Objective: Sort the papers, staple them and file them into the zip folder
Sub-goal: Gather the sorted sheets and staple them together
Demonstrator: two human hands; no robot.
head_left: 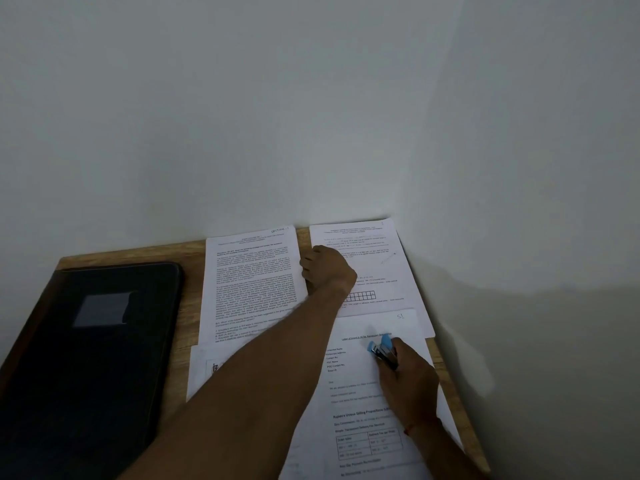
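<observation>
Four printed sheets spread on worktop (188, 296). Left hand (327, 268) reaches far, fingers curled on left edge of far-right sheet (377, 265), apparently pinching it. Right hand (407, 375) grips blue stapler (382, 349) over near-right sheet (360, 403), nose aimed far-left toward that edge. Black zip folder (90, 341) lies closed, well left.

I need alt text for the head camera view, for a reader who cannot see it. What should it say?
A person's right hand holds a blue stapler over printed papers on a wooden table, while the left hand, curled, rests at the edge of a farther sheet. A black zip folder lies at the left.
</observation>
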